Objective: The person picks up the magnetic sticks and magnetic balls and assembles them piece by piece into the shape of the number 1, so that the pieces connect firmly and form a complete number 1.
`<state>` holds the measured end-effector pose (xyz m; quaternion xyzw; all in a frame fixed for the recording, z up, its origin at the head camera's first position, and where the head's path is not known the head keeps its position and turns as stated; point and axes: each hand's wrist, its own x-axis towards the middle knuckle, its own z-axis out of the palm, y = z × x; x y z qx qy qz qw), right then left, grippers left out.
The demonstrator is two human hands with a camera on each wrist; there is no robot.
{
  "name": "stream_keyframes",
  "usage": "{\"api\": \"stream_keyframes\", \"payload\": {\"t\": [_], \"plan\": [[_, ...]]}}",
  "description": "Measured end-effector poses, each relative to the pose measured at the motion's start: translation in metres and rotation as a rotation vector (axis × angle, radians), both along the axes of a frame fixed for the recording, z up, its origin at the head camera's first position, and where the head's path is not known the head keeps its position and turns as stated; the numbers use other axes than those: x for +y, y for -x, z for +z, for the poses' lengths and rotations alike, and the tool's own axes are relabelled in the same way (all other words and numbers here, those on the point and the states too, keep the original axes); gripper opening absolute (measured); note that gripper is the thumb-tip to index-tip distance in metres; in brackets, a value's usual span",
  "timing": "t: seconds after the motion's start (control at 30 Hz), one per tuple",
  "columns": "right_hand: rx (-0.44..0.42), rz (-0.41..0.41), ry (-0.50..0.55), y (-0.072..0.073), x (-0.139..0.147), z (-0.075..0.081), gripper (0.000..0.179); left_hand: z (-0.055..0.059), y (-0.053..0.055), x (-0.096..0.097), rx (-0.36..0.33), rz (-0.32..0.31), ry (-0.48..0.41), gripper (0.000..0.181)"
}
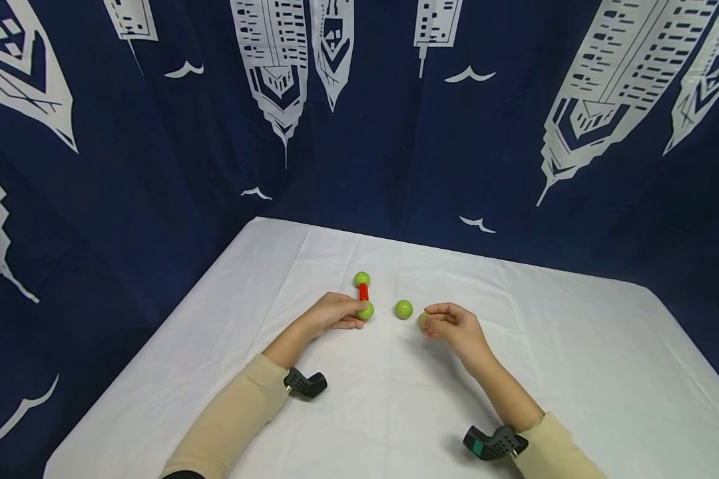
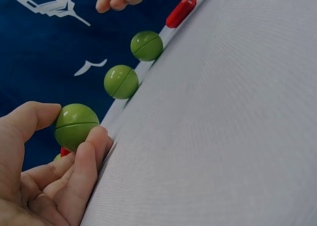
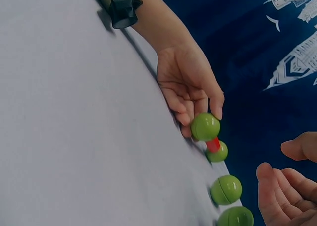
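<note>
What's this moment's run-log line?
left hand: pinches green ball at end of red rod | right hand: empty, near loose green balls | second red rod: on white cloth

In these three views, no text, label, brand, number or sign can be read on any thing.

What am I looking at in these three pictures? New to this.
No robot here: a person's bare left hand and right hand. The wide picture is from a head camera; the other two are from a left wrist camera and a right wrist camera. The surface is a white tablecloth. The left hand pinches a green ball, with a red rod running from it to a second green ball. Two loose green balls and another red rod lie near the right hand, which holds nothing.
</note>
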<state>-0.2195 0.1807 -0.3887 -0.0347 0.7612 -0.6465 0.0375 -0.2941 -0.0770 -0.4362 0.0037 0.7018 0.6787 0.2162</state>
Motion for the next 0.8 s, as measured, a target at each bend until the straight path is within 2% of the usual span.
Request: {"api": "stream_keyframes", "payload": {"t": [0.33, 0.53, 0.8], "plan": [[-0.020, -0.062, -0.096, -0.004, 0.025, 0.001, 0.039, 0.000, -0.001, -0.001, 0.012, -0.006, -0.005, 0.036], [-0.007, -0.082, -0.059, -0.005, 0.039, 0.000, 0.040, -0.001, -0.001, -0.001, 0.017, -0.008, 0.000, 0.034], [-0.005, -0.121, 0.033, 0.000, 0.056, -0.001, 0.033, 0.001, -0.002, -0.001, 0.022, -0.012, 0.007, 0.034]]}}
